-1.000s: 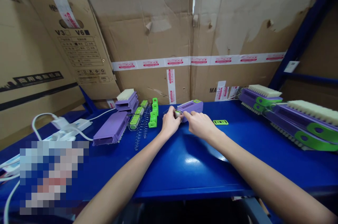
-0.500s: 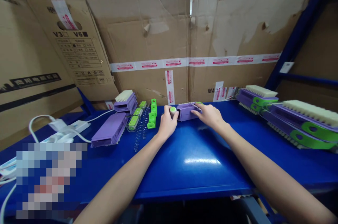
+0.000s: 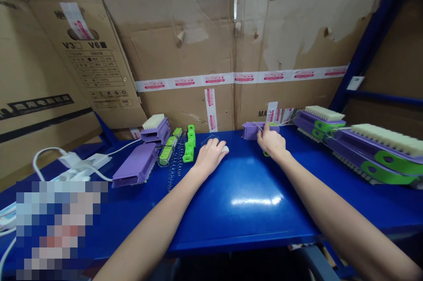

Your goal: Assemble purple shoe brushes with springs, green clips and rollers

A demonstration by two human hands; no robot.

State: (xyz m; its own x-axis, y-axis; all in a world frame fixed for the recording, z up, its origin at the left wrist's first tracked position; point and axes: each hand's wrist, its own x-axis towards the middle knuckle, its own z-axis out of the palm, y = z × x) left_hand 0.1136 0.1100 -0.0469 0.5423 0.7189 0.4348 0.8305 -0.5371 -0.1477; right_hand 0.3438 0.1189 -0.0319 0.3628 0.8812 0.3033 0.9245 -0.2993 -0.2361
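My left hand (image 3: 210, 155) is closed over a small part with a pale rounded end (image 3: 225, 149) near the middle of the table. A clear edge shows beyond its fingers; the rest of the part is hidden. Farther right, my right hand (image 3: 271, 140) grips a purple brush housing (image 3: 251, 131) by its right portion. A thin shiny piece lies at its fingertips, too small to name. Some green shows under that hand. Left of my left hand lie green handle pieces (image 3: 188, 151), thin coil springs (image 3: 175, 164) and clear parts with green centres (image 3: 165, 155).
Purple housings (image 3: 136, 164) are at the left, one behind topped with pale bristles. Assembled purple-and-green brushes (image 3: 380, 157) stand stacked at the right. A white power strip (image 3: 99, 162) with cables lies at the left edge. Cardboard (image 3: 178, 51) walls the blue table's back.
My right hand has moved right with the purple housing, away from my left hand. My left hand has come slightly nearer and turned palm down over the small part.
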